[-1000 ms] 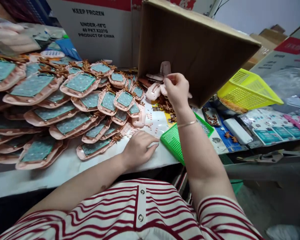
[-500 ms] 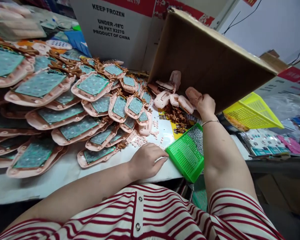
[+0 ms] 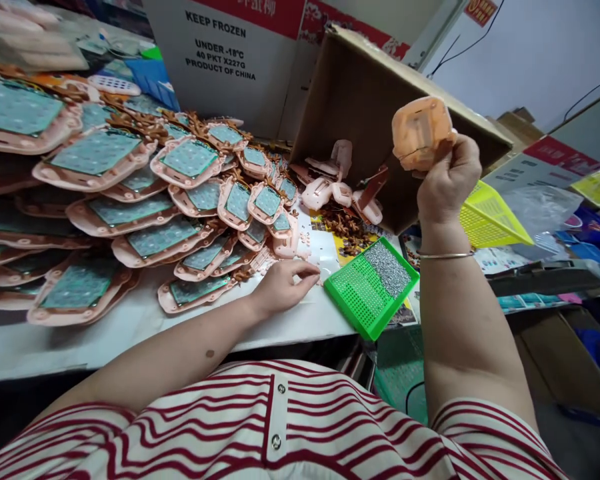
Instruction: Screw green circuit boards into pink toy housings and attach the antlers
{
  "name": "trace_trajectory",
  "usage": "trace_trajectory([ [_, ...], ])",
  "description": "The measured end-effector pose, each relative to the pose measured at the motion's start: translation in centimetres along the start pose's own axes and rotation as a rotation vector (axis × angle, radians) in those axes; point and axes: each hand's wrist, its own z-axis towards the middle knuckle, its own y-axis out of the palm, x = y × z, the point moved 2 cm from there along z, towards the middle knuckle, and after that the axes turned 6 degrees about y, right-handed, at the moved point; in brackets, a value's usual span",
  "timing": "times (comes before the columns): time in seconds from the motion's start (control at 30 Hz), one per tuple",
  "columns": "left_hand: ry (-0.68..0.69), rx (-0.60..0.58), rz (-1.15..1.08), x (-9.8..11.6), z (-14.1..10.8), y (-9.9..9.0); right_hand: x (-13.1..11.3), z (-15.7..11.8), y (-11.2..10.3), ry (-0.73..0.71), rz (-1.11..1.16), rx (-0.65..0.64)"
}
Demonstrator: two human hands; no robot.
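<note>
My right hand [image 3: 450, 177] is raised in front of the tilted cardboard box [image 3: 360, 93], its fingers closed on a peach plastic shell [image 3: 423, 133]. My left hand [image 3: 286, 287] rests low over the white table [image 3: 280, 323], thumb and fingers pressed together; whether anything small is between them is hidden. Just right of it lies a green basket [image 3: 370, 290] with small metal pieces at its far end. Pink shells [image 3: 317, 192] lie at the box's mouth, beside a heap of brown parts [image 3: 347, 230]. Small pink pieces are scattered beyond my left hand.
Stacked pink shells with teal boards [image 3: 95, 163] cover the left of the table. A printed white carton [image 3: 225, 80] stands behind. At the right are a yellow basket [image 3: 497, 217] and plastic bags [image 3: 545, 200].
My right hand has lifted away from the box's mouth, up and to the right, bringing the peach shell with it. My left hand has shifted slightly up and left.
</note>
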Motion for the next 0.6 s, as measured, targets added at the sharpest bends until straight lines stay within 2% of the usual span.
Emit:
trace_trajectory([
  [0.1,-0.161,0.117,-0.241,0.0,0.7,-1.0,-2.7,-2.6,-0.5,-0.023,0.154,-0.014],
  [0.17,-0.209,0.211,-0.384,0.3,1.3,-2.2,-4.7,-4.9,-0.7,-0.076,0.188,-0.157],
  [0.27,-0.21,0.356,-0.507,1.4,1.8,-4.4,-7.6,-8.5,-0.7,-0.197,0.131,-0.379],
  [0.3,-0.214,0.346,-0.537,1.7,1.8,-5.0,-8.4,-9.6,-0.7,-0.261,0.098,-0.441],
  [0.37,-0.253,0.209,-0.587,2.4,1.6,-5.7,-9.8,-11.6,-0.4,-0.404,0.025,-0.562],
  [0.47,-0.321,-0.128,-0.655,3.1,0.3,-5.7,-11.4,-14.1,0.2,-0.561,-0.095,-0.716],
  [0.53,-0.34,-0.313,-0.679,3.4,-0.9,-5.5,-12.1,-15.4,0.4,-0.594,-0.138,-0.775],
  [0.6,-0.346,-0.379,-0.684,3.8,-1.9,-5.3,-12.8,-16.3,0.6,-0.579,-0.116,-0.822],
])
